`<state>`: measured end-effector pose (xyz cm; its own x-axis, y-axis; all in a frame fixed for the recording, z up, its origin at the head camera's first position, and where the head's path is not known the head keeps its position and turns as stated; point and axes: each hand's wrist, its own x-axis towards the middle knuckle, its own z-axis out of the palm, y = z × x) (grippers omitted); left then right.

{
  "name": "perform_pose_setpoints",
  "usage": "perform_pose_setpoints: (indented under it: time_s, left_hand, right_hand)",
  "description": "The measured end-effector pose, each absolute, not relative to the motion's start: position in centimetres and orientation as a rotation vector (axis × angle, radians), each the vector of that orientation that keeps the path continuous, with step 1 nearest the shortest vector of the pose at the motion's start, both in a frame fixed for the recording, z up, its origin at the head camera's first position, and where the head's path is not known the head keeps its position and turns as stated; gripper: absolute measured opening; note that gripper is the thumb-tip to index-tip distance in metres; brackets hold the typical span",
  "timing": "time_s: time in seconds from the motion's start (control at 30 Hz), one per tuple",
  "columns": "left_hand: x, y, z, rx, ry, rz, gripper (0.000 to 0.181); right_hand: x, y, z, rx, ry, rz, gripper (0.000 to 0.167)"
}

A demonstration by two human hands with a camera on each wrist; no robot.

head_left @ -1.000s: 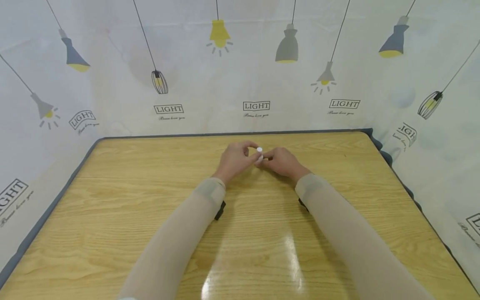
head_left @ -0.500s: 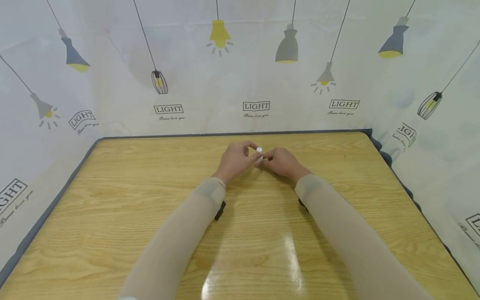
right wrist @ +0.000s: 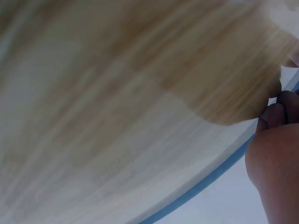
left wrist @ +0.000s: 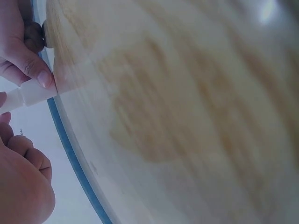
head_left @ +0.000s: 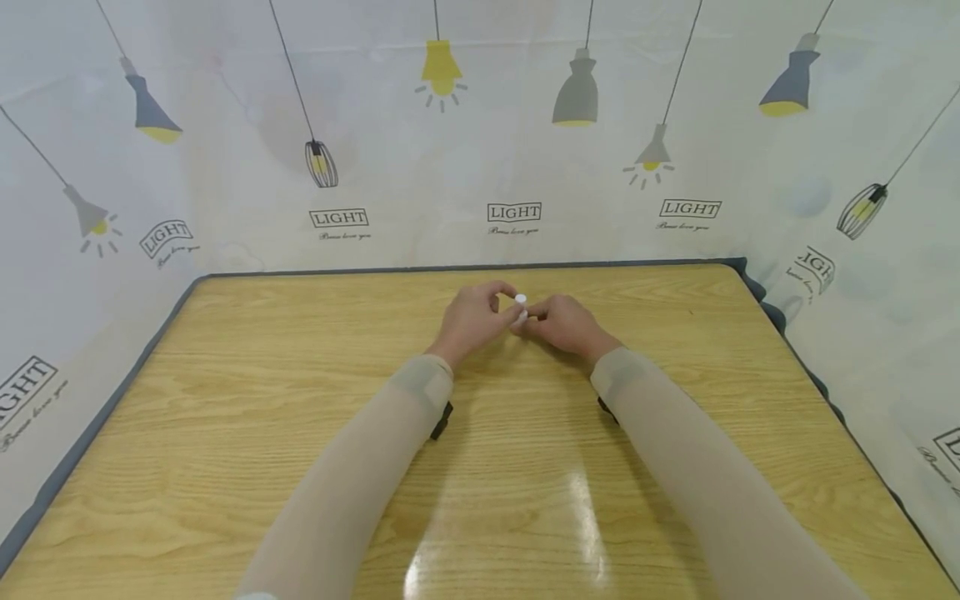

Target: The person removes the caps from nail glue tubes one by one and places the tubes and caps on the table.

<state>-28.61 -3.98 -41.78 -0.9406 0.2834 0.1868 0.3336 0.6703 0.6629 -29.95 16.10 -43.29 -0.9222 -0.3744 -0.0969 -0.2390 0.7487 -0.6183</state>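
A small white bottle [head_left: 521, 299] stands upright between my two hands, near the far part of the table. My left hand [head_left: 472, 318] pinches its top part between thumb and forefinger. From the other side, my right hand [head_left: 564, 323] grips its lower part. In the left wrist view the translucent white bottle [left wrist: 39, 92] shows a narrower upper end, under the left fingers, and a wider body under the right thumb. Its base lies close to the tabletop; whether it touches is hard to tell. The right wrist view shows curled fingers at its right edge, with the bottle mostly hidden.
The glossy wooden table [head_left: 300, 433] has a dark blue edge on its far and left sides. Behind it hangs a pale cloth backdrop [head_left: 420, 167] printed with lamps and the word LIGHT. A black wrist strap [head_left: 441, 421] shows under the left sleeve.
Both hands keep their hold on the bottle in nearly the same place. Only a very slight shift of the whole head view shows.
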Motion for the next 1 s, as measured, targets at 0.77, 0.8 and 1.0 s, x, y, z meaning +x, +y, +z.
perform_pose_setpoints:
  time_s: [0.77, 0.8, 1.0]
  left_hand:
    - [-28.77, -4.03, -42.23, -0.503, -2.818, -1.114, 0.03]
    - [-28.77, -4.04, -42.22, -0.512, -2.813, -1.119, 0.03]
    - [-28.91, -3.97, -42.24, -0.531, -2.811, -1.074, 0.032]
  right_hand:
    - [-29.84, 16.03, -43.33, -0.475, 2.737, -0.914, 0.042]
    - [-29.83, 16.03, -43.31, -0.476, 2.735, -0.915, 0.042]
    - [-29.83, 16.03, -43.2, -0.458, 2.736, -0.927, 0.043]
